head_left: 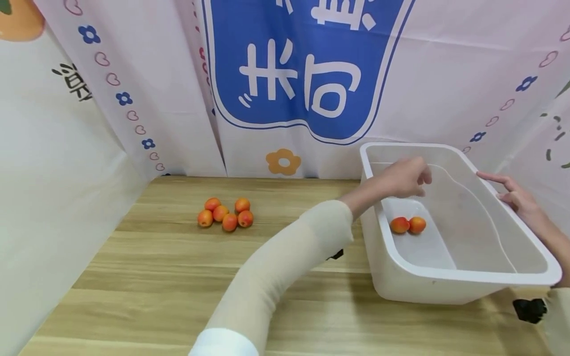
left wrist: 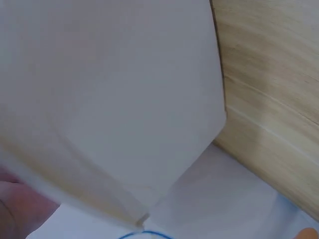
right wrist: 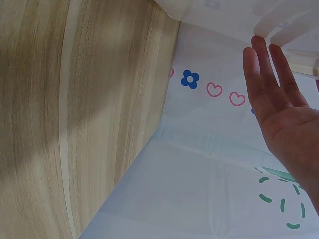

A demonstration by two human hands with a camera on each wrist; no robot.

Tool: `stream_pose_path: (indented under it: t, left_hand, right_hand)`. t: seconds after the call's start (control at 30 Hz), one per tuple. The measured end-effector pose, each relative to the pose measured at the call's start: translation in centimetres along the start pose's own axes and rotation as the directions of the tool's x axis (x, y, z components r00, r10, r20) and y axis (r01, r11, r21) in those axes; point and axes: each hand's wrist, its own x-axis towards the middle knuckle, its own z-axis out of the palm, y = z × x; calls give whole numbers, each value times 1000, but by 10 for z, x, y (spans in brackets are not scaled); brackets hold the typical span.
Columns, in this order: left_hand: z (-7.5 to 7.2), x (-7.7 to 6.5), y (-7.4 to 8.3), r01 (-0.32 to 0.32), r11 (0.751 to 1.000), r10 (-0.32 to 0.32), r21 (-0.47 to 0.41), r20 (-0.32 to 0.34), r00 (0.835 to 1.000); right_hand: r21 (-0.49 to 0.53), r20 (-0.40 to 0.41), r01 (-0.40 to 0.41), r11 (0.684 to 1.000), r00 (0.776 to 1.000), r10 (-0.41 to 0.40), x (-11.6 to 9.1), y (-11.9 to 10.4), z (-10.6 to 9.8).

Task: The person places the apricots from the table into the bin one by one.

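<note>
My left hand [head_left: 408, 177] hangs over the white plastic bin [head_left: 371, 257], inside its left rim, fingers bent downward. I cannot tell whether it holds anything, as its palm is hidden. Part of that hand [left wrist: 22, 211] shows beside the bin's rim in the left wrist view. Below it, two orange-red fruits [head_left: 417, 225], like apricots, lie side by side on the bin's floor. At the right rim, my right hand [head_left: 518, 198] has one finger along the top edge. Its other fingers [right wrist: 269, 74] stretch straight against the outer wall in the right wrist view.
Several more apricot-like fruits [head_left: 221, 213] sit in a loose group on the wooden table [head_left: 147, 277], left of the bin. A printed cloth [head_left: 173, 99] hangs behind the table and along its sides, close to the bin's back.
</note>
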Motion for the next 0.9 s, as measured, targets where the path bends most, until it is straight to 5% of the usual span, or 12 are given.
stream_pose_path:
  t: [0.17, 0.33, 0.53, 0.7, 0.9]
  left_hand:
    - [-16, -38, -9, -107, 992, 102, -63, -71, 992]
    - [-29, -78, -28, -200, 977, 180, -80, -203, 962]
    - [-40, -120, -59, -238, 955, 164, -177, -353, 921]
    - [-46, -149, -95, -182, 962, 78, -202, -435, 897]
    - [-53, -177, -145, 14, 986, -95, -166, -490, 866]
  right_hand:
    - [-6, 19, 32, 999, 999, -32, -3, 2, 1]
    - [-26, 8, 32, 999, 999, -32, -3, 2, 3]
    - [3, 16, 54, 999, 998, -54, -3, 3, 4]
    - [41, 31, 55, 998, 998, -56, -3, 5, 3]
    - [-59, 12, 35, 998, 999, -34, -3, 4, 6]
